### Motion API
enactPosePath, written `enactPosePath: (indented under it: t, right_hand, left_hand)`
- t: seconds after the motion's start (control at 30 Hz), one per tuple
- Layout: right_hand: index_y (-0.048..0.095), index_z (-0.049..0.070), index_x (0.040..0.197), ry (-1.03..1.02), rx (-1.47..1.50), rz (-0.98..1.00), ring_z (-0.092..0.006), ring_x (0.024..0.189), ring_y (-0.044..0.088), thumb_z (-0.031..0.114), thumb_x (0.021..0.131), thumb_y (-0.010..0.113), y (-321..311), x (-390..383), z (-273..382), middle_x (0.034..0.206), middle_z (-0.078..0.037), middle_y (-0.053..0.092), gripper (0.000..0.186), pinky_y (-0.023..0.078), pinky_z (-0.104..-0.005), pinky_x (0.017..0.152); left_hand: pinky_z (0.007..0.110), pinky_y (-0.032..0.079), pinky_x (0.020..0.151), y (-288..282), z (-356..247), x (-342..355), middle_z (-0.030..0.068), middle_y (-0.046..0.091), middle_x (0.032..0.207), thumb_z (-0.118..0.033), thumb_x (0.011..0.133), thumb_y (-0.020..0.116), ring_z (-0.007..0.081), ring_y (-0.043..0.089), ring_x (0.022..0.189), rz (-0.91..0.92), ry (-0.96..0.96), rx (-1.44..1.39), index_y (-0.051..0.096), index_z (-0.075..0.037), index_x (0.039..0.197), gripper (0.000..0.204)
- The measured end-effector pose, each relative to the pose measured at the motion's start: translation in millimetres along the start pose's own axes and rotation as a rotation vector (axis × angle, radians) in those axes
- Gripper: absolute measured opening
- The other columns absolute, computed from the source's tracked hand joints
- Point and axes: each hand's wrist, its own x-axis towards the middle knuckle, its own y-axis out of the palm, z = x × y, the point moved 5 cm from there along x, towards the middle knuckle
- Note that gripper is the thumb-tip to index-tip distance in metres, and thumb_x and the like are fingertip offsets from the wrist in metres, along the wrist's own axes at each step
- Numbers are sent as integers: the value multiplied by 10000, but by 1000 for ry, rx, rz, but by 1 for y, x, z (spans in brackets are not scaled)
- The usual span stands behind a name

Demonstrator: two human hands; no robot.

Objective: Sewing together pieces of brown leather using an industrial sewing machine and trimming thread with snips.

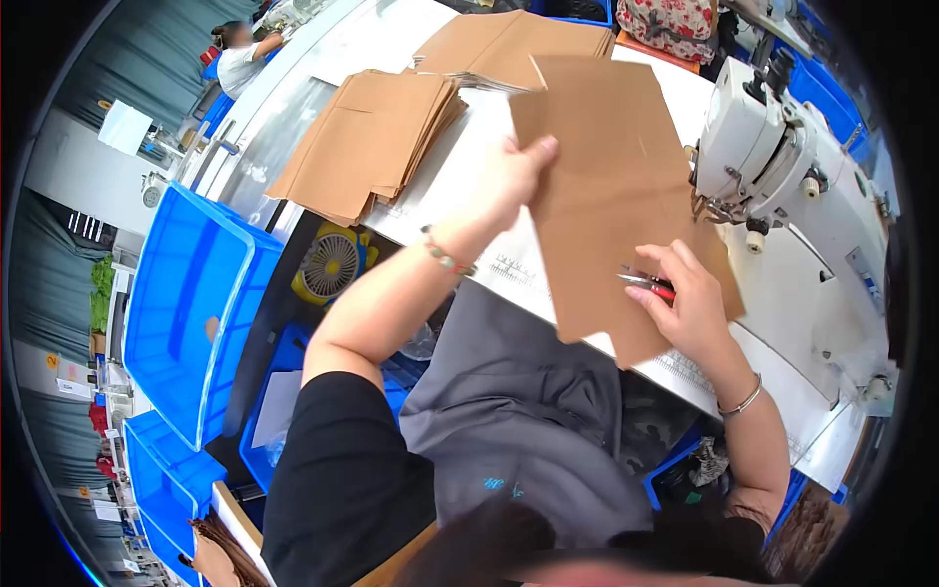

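A large brown fabric panel [611, 186] lies slanted across the white sewing table, its far right side beside the sewing machine [773, 161]. My left hand [520, 178] grips the panel's left edge, thumb on top and the other fingers mostly hidden. Over its lower right part, my right hand [688, 301] is closed around small thread snips [657, 286] with a red handle, their dark tips pointing left. The needle area is close to the panel's right edge; whether the needle touches it I cannot tell.
Stacks of brown panels [367, 137] and more brown panels [518, 44] lie left and behind. Blue bins [196, 303] stand at the left, near a yellow fan [331, 264] under the table. A flowered bundle [665, 27] sits at the back. Another person [240, 64] works far left.
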Motion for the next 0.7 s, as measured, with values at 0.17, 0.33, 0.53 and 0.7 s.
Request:
enactPosePath:
  t: [0.17,0.33,0.53,0.7]
  right_hand:
    - [635,59,1154,-12,7,-51,-264,684,591,201,835,774,0,-8,0,922,-82,583,376,474,-348,610]
    - [634,58,1141,-23,-8,-71,-258,678,585,192,828,781,-5,-1,-1,904,-84,577,371,466,-351,602]
    - [637,68,1137,-13,-31,-66,-263,679,583,205,829,784,-4,2,-3,910,-88,580,368,467,-353,607]
    - [638,67,1134,20,-31,-59,-268,690,589,220,834,781,-4,1,-4,912,-84,587,365,474,-355,629]
  left_hand:
    - [422,627,784,-91,-87,3,145,704,1048,-64,962,641,253,715,875,-236,118,-187,611,39,1168,233]
    - [465,607,891,-277,-105,12,182,649,1233,18,978,581,323,681,1081,-578,340,-244,534,47,1289,316]
    - [431,579,916,-376,-3,-4,184,641,1244,34,961,583,316,671,1095,-971,158,-144,535,61,1322,366]
    - [389,558,890,-381,22,-5,165,645,1246,50,911,637,295,679,1061,-1008,93,-60,544,66,1331,430]
